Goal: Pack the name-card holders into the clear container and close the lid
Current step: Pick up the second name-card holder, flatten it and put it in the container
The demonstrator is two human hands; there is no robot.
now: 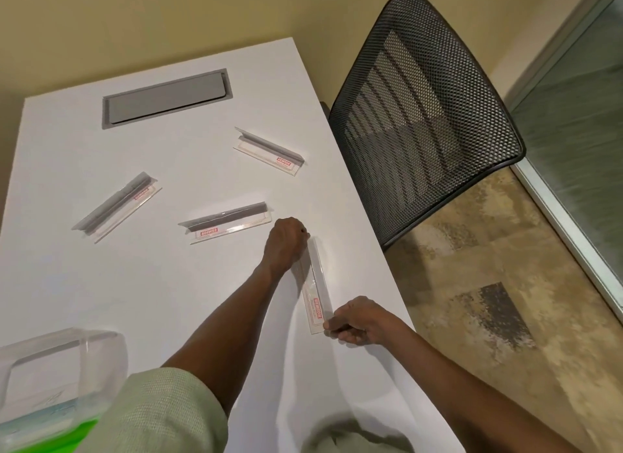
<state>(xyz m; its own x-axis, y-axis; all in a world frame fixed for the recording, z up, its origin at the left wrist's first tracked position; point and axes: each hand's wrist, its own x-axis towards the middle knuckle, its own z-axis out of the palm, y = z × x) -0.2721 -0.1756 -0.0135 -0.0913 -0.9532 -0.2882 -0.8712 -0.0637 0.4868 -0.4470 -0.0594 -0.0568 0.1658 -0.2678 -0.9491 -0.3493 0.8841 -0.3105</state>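
Partly cropped clear container (60, 361), lid unclear

Both arms reach forward from the near edge of the scene toward the right side. The left arm, bare below a pale green sleeve (161, 408) pushed up near the elbow, stretches diagonally far and right, almost straight. The left hand (286, 241) lies knuckles up, its fingers curled down and hidden from view beneath it. The right arm comes in from the near right, bent slightly, forearm bare. The right hand (357, 322) sits nearer than the left, fingers curled leftward with thumb and fingertips drawn together in a pinch.
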